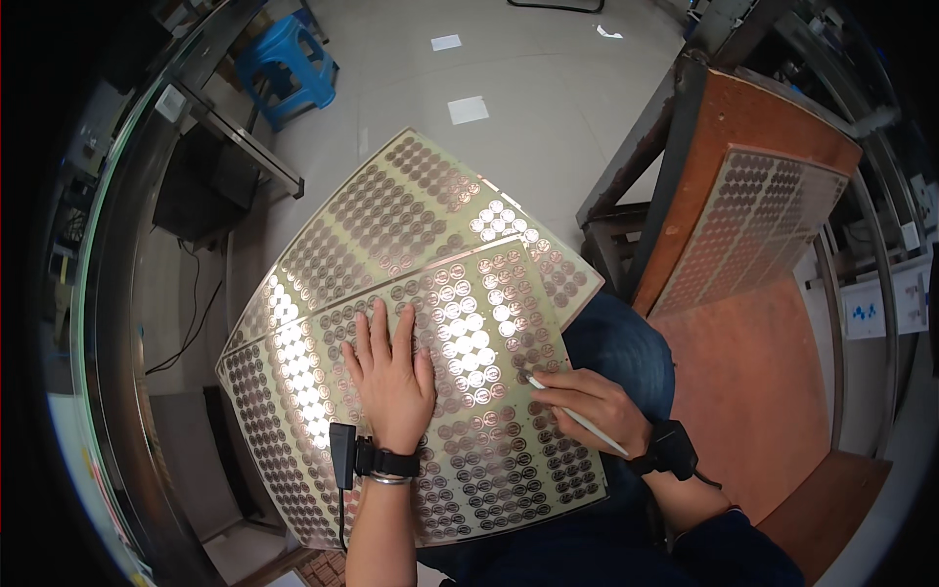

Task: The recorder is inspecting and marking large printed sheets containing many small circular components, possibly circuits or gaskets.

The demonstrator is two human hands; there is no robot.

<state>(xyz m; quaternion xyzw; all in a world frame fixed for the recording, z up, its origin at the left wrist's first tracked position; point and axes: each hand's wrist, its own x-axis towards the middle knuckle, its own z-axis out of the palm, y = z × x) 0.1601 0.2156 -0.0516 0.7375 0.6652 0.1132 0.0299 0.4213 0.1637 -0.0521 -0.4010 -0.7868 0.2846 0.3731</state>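
Observation:
Across my lap lies a large flat panel (430, 428), pale yellow-green with rows of shiny round coppery discs. A second panel (430, 215) of the same kind sticks out from beneath it on the far side. My left hand (389, 377) rests palm down on the upper panel, fingers spread, holding nothing. In my right hand (597, 406) is a slim white pen-like tool (587, 427), gripped between thumb and fingers. Its tip meets or nearly meets a disc right of the panel's middle; exact contact is hard to see. Both wrists wear black strapped devices.
Another disc-covered panel (753, 225) leans on an orange-brown board (714, 117) of a wooden chair (753, 391) at my right. A blue plastic stool (287, 67) stands far left, beside a glass-edged bench (117, 196). Black cables (196, 313) hang at the left.

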